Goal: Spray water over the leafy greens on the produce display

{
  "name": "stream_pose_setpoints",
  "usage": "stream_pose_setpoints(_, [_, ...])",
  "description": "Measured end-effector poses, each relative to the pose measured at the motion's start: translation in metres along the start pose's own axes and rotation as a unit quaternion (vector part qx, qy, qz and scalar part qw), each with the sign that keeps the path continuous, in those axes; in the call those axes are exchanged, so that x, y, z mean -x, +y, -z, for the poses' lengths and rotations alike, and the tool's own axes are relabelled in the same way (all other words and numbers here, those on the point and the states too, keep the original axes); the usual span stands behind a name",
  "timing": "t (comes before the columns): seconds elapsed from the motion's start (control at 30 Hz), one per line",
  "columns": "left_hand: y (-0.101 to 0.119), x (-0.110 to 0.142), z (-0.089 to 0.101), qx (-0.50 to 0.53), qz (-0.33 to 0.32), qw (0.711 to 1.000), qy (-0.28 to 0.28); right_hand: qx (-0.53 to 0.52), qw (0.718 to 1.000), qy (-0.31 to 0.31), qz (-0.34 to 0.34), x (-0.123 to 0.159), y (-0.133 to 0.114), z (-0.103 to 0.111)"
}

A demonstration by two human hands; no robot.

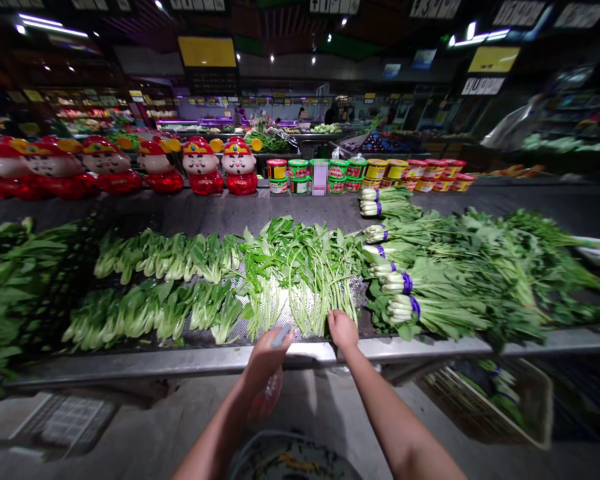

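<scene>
My left hand [267, 355] is closed at the front edge of the vegetable stand. It grips what looks like a spray bottle, with a grey nozzle [282, 335] on top and a see-through pinkish body [269, 393] hanging below. Just to the right, my right hand [343, 330] has its fingers curled around the lower stems of loose long-stemmed leafy greens [305, 267]. These greens lie spread on a perforated metal shelf [283, 305], leaves toward the back and stem ends toward me. The fingertips of my right hand are partly hidden.
Rows of bok choy [155, 310] lie to the left, beside a black crate [75, 280]. Purple-banded bunches of greens [405, 305] are on the right. A metal rail [180, 360] edges the stand. Below are a bin [290, 437] and a crate [543, 413]. Red figurines [240, 167] and tubs [300, 177] line the back.
</scene>
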State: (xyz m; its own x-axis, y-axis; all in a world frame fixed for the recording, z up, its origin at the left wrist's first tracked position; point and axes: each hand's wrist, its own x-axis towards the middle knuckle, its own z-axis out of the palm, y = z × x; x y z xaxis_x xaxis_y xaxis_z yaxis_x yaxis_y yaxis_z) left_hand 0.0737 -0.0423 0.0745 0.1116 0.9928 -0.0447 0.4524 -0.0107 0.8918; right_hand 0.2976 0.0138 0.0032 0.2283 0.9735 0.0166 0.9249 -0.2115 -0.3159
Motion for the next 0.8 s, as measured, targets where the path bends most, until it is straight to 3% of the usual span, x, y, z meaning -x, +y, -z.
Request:
stream_pose_setpoints(0.2, [-0.006, 0.001, -0.008, -0.006, -0.011, 0.999, -0.04, -0.021, 1.0, 0.007, 0.015, -0.006, 0.012, 0.009])
stream_pose_setpoints(0.43, [-0.009, 0.005, -0.023, -0.06, -0.006, 0.997, -0.043, -0.024, 0.998, 0.054, -0.022, -0.008, 0.054, 0.024])
stream_pose_setpoints(0.6, [-0.002, 0.008, -0.028, -0.099, -0.004, 0.994, -0.052, -0.033, 0.997, 0.071, -0.003, -0.004, 0.082, 0.018])
stream_pose_setpoints(0.8, [0.013, 0.005, -0.033, -0.07, -0.047, 0.995, -0.059, -0.048, 0.996, 0.075, 0.018, 0.001, 0.09, 0.008])
